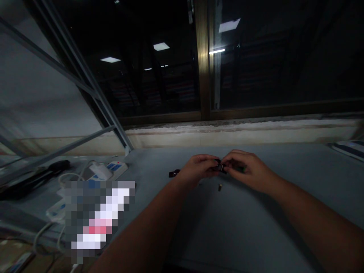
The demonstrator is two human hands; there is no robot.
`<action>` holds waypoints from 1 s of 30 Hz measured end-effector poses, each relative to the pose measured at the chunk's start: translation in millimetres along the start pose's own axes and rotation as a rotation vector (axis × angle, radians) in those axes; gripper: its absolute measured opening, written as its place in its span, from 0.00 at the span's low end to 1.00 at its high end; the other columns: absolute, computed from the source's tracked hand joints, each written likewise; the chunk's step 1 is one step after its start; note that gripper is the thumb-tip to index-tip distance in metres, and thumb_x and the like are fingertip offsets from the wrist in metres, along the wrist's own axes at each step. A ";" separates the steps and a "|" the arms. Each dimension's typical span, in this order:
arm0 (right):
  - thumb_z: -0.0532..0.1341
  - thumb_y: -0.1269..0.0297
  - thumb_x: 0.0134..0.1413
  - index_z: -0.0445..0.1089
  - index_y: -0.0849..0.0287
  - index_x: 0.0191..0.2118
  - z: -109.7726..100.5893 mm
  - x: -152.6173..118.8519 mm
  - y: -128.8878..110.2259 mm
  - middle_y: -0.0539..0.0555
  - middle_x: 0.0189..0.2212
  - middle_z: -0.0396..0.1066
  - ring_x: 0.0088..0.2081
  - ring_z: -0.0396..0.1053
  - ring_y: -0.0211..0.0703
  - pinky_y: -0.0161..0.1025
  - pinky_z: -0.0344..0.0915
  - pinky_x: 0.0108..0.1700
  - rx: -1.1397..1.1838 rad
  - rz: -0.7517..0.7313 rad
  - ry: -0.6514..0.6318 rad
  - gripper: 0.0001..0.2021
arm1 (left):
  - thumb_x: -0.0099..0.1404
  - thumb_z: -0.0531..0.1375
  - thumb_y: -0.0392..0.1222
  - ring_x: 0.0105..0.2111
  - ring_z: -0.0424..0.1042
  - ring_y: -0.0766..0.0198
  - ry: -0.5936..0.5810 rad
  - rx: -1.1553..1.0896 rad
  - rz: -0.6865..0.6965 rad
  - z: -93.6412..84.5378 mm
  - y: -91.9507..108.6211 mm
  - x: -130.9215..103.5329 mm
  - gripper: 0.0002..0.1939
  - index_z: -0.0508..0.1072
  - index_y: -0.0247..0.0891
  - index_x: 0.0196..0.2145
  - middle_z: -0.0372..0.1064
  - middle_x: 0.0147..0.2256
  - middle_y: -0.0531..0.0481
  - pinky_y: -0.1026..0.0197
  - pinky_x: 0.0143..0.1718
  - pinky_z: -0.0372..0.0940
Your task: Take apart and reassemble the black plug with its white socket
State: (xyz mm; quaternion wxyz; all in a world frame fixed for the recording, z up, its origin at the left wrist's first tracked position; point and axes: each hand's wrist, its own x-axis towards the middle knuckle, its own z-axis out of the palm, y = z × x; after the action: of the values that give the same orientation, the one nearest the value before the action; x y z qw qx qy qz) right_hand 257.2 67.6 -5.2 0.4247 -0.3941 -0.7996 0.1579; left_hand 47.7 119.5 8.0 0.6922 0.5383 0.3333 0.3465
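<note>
My left hand (200,167) is closed around a small dark object (220,167) with a pale edge; its kind is too small and dim to make out. From the other side my right hand (246,168) meets it, fingertips pinched together at the object's right end. Something greenish (241,168) shows in part under the right palm. Left of my left hand, a dark glossy piece (174,173) lies on the grey table (224,227). A tiny brownish piece (220,187) rests on the table just below the hands.
White power strips (118,170) with a plugged-in white adapter (101,170) and cables lie at the left, near a blurred-out patch (99,220). A grey metal frame (93,91) rises there. Behind the table stands a dark window (153,83). A striped item (351,148) sits far right.
</note>
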 end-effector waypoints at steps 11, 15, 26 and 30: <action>0.60 0.70 0.62 0.77 0.54 0.44 -2.0 0.3 -2.6 0.55 0.42 0.73 0.42 0.72 0.45 0.41 0.68 0.45 -0.067 -0.015 -0.019 0.09 | 0.61 0.69 0.31 0.34 0.80 0.63 0.038 -0.024 -0.001 2.6 -0.8 0.3 0.07 0.78 0.31 0.38 0.79 0.34 0.44 0.55 0.45 0.74; 0.60 0.70 0.62 0.72 0.56 0.47 -7.7 -0.3 2.1 0.55 0.41 0.73 0.39 0.71 0.44 0.40 0.67 0.41 -0.098 0.064 0.044 0.09 | 0.63 0.66 0.29 0.36 0.79 0.63 0.131 -0.064 0.041 -1.2 0.8 4.8 0.05 0.77 0.31 0.38 0.79 0.37 0.44 0.54 0.48 0.74; 0.61 0.81 0.53 0.79 0.58 0.37 22.2 -4.2 -5.8 0.53 0.38 0.75 0.41 0.73 0.43 0.39 0.66 0.47 -0.053 0.008 -0.403 0.13 | 0.64 0.65 0.30 0.42 0.78 0.60 0.228 -0.075 0.134 -7.9 4.4 7.4 0.09 0.77 0.31 0.43 0.78 0.40 0.45 0.53 0.49 0.74; 0.61 0.82 0.47 0.76 0.59 0.30 23.3 -2.7 -11.8 0.52 0.30 0.73 0.34 0.70 0.41 0.38 0.62 0.39 -0.035 0.036 -0.372 0.11 | 0.62 0.66 0.30 0.41 0.79 0.61 0.212 -0.055 0.117 -8.8 2.7 6.5 0.09 0.77 0.31 0.42 0.79 0.39 0.44 0.54 0.49 0.73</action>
State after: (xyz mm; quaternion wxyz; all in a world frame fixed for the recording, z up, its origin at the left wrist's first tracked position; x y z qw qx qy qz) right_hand 233.5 59.9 -13.4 0.2597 -0.3799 -0.8597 0.2218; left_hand 43.5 129.9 8.3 0.6460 0.4981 0.3633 0.4502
